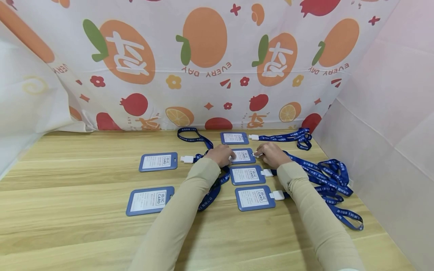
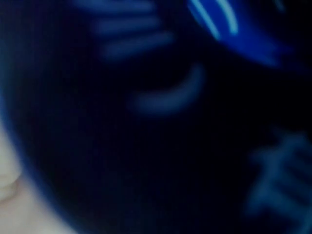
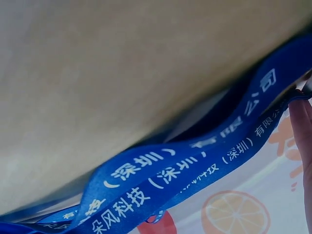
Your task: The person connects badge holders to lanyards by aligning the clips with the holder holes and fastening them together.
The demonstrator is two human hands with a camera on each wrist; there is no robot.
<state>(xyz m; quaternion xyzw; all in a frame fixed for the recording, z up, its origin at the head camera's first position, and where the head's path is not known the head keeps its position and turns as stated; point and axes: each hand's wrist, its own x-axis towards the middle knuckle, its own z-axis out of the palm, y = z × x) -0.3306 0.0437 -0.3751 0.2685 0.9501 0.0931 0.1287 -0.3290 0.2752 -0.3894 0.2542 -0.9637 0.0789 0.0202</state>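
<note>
In the head view my left hand (image 1: 219, 155) grips the left end of a blue ID card holder (image 1: 242, 155), the second from the back in the right column. At that holder's slotted right end, my right hand (image 1: 272, 154) pinches a white clip (image 1: 256, 154), mostly covered by the fingers. A blue lanyard (image 1: 303, 163) runs from under the right hand toward the right. The right wrist view shows blue lanyard (image 3: 165, 170) with white lettering close up, and part of a finger (image 3: 301, 131) at the right edge. Dark, blurred blue strap (image 2: 234, 34) fills most of the left wrist view.
Behind lies a holder (image 1: 234, 138) with its lanyard; two more holders, one (image 1: 247, 175) and another (image 1: 255, 198), lie in front with white clips. On the left are a holder (image 1: 158, 162) beside a white clip (image 1: 187, 159) and another holder (image 1: 149, 201). Lanyards heap at right.
</note>
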